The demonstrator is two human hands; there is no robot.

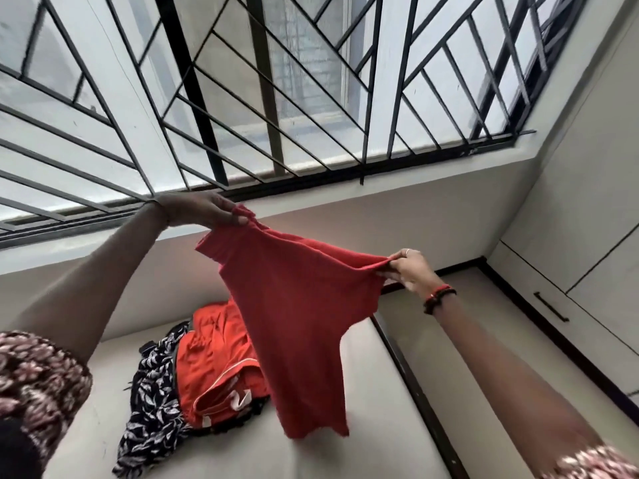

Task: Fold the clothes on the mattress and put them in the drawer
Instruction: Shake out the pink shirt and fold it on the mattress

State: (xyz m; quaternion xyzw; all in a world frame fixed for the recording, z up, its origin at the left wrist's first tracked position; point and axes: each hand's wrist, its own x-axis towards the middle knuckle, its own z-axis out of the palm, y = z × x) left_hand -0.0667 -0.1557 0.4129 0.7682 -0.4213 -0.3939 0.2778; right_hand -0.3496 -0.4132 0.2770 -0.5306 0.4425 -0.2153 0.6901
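A red top [297,326] hangs in the air above the pale mattress [377,409], stretched between both hands. My left hand [204,210] pinches one shoulder of it at the upper left. My right hand [408,269] pinches the other shoulder, lower and to the right. The hem hangs free just above the mattress. Behind the top, on the mattress, lies an orange garment with white piping [214,371]. A black garment with a white leaf print [155,406] lies to its left.
A barred window [276,98] fills the wall behind the mattress. White cabinet fronts with a dark handle [551,307] stand at the right, past a strip of floor [460,340] with dark skirting.
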